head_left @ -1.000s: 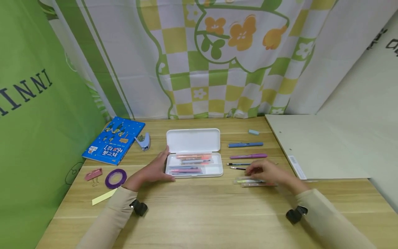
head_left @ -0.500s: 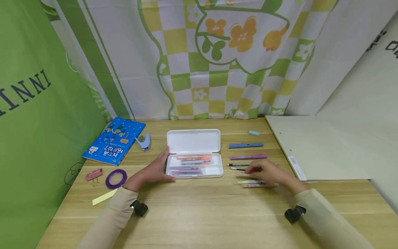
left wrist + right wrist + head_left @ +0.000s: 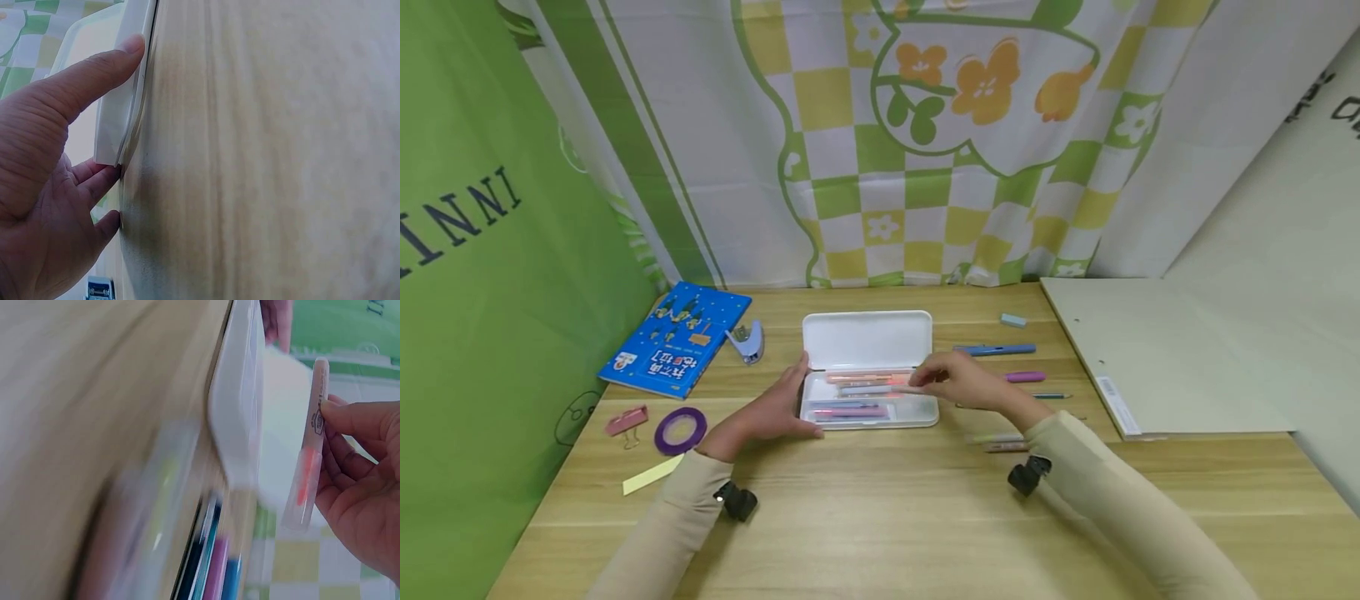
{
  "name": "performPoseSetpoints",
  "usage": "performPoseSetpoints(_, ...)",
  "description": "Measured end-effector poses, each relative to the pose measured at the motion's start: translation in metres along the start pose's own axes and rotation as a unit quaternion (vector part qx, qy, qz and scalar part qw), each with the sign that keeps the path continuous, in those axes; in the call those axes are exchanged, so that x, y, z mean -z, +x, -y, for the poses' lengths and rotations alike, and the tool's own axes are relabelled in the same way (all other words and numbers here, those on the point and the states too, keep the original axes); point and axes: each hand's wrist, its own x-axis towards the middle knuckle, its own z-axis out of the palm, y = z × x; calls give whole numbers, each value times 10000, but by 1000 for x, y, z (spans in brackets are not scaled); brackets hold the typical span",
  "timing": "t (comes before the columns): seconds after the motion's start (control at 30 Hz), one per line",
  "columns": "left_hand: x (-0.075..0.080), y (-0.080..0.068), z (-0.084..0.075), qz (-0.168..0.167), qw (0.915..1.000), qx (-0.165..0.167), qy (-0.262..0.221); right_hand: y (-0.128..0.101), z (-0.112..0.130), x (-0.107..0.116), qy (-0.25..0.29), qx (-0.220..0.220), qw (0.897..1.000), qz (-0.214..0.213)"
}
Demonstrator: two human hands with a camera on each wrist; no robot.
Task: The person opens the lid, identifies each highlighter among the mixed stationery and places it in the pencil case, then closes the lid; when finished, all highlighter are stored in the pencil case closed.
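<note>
My left hand (image 3: 772,406) holds the left end of an opened white pencil case (image 3: 917,412); in the left wrist view the thumb lies along its front wall and fingertips touch its end. Between thumb and fingers, my right hand (image 3: 958,379) pinches a highlighter (image 3: 311,434) over the right part of the case. That highlighter has a pale barrel and a clear cap with an orange-red tip inside. Several pens lie in the case, among them orange pens (image 3: 865,377) at the back and a pink pen (image 3: 850,412) at the front.
Right of the case lie a blue pen (image 3: 1003,349), a purple pen (image 3: 1026,377), a pencil (image 3: 1052,396), two more highlighters (image 3: 1003,447), an eraser (image 3: 1012,320) and a large board (image 3: 1180,358). At left are a book (image 3: 677,337), a stapler (image 3: 747,342), purple tape (image 3: 680,431) and a pink clip (image 3: 627,420).
My right hand has picked up a highlighter from the row on the right and moved left with it, over the pencil case. The left hand has stayed in place.
</note>
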Motion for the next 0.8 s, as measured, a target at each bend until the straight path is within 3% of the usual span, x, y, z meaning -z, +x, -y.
performPoseSetpoints(0.17,0,-1,1,-33,10000,-36,48,47,9,-20,-7,-5,10000,-91)
performPoseSetpoints(0.33,-1,0,1,-74,9999,-103,60,77,10,-33,-192,-240,9995,-43)
performPoseSetpoints(0.6,0,-1,-1,-89,9999,-115,38,91,2,-43,-675,-438,9968,-29)
performPoseSetpoints(0.8,1,-1,-2,4,10000,21,-40,89,-1,-42,-561,-559,9968,-50)
